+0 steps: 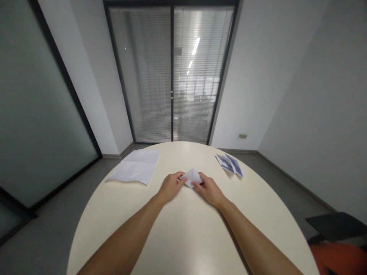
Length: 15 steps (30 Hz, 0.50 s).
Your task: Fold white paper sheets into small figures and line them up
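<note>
Between my two hands is a small piece of folded white paper (191, 177), diamond-like in outline, with a crease down its middle. My left hand (172, 186) pinches its left corner, thumb on the near side. On the right corner, my right hand (210, 190) grips with the thumb in front and the other fingers partly hidden behind. Both hands are over the middle of the pale round table (183, 229).
A creased white sheet (136, 166) lies at the table's left, its edges lifting. To the right stands a folded blue-and-white printed paper (230, 165). An orange chair (340, 258) with a black part sits at lower right. Glass doors with blinds (151, 76) are beyond.
</note>
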Each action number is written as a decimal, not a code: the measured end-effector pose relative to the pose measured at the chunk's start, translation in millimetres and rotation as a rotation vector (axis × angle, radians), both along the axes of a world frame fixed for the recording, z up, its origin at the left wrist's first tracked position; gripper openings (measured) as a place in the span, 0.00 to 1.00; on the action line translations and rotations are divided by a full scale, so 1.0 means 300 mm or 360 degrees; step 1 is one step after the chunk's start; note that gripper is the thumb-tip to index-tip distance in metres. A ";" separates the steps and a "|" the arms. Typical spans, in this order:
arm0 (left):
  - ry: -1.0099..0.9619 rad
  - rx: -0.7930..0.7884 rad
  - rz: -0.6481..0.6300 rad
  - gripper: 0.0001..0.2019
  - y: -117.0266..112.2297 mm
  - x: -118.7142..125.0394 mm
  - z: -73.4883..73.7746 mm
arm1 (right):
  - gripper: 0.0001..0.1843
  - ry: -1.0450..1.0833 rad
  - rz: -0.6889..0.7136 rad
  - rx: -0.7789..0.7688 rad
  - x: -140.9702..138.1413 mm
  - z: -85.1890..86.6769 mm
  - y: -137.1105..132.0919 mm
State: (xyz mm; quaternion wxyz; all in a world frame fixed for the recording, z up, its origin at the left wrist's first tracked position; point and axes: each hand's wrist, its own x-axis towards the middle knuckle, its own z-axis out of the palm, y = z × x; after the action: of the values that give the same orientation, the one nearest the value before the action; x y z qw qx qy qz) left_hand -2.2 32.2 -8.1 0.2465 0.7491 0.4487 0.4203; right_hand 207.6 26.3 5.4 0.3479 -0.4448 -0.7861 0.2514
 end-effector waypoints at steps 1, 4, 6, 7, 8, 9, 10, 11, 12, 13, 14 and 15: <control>0.0006 -0.0002 0.0002 0.11 0.000 0.000 0.002 | 0.10 -0.0001 -0.0001 0.0011 -0.002 0.001 -0.001; 0.0036 -0.0009 0.0024 0.13 -0.004 0.003 0.009 | 0.14 -0.0040 -0.0025 0.0060 -0.005 0.010 -0.003; 0.0055 0.0006 0.0052 0.15 -0.009 0.005 0.015 | 0.16 -0.0050 -0.0021 0.0096 -0.006 0.018 -0.006; 0.0065 0.0023 0.0068 0.15 -0.012 0.005 0.017 | 0.17 -0.0042 -0.0014 0.0111 -0.006 0.022 -0.007; 0.0076 0.0047 0.0084 0.15 -0.014 0.006 0.020 | 0.17 -0.0028 -0.0008 0.0123 -0.006 0.025 -0.007; 0.0087 0.0076 0.0097 0.15 -0.017 0.007 0.022 | 0.17 -0.0009 -0.0007 0.0136 -0.007 0.026 -0.007; 0.0097 0.0109 0.0107 0.15 -0.019 0.007 0.023 | 0.17 0.0010 -0.0013 0.0155 -0.007 0.026 -0.007; 0.0107 0.0147 0.0113 0.15 -0.020 0.008 0.024 | 0.17 0.0027 -0.0023 0.0176 -0.008 0.024 -0.006; 0.0116 0.0188 0.0116 0.14 -0.022 0.009 0.025 | 0.17 0.0043 -0.0034 0.0202 -0.009 0.022 -0.005; 0.0122 0.0228 0.0115 0.13 -0.022 0.010 0.025 | 0.18 0.0057 -0.0045 0.0231 -0.010 0.019 -0.004; 0.0123 0.0260 0.0113 0.13 -0.023 0.011 0.026 | 0.18 0.0068 -0.0053 0.0256 -0.010 0.016 -0.003; 0.0120 0.0281 0.0109 0.13 -0.024 0.012 0.026 | 0.19 0.0073 -0.0058 0.0274 -0.011 0.014 -0.001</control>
State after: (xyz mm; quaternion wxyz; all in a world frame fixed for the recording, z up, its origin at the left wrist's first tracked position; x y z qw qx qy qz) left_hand 1.5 25.2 -0.4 0.1478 0.7674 0.4443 0.4380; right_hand 204.2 26.0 9.6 0.4072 -0.4215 -0.7885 0.1867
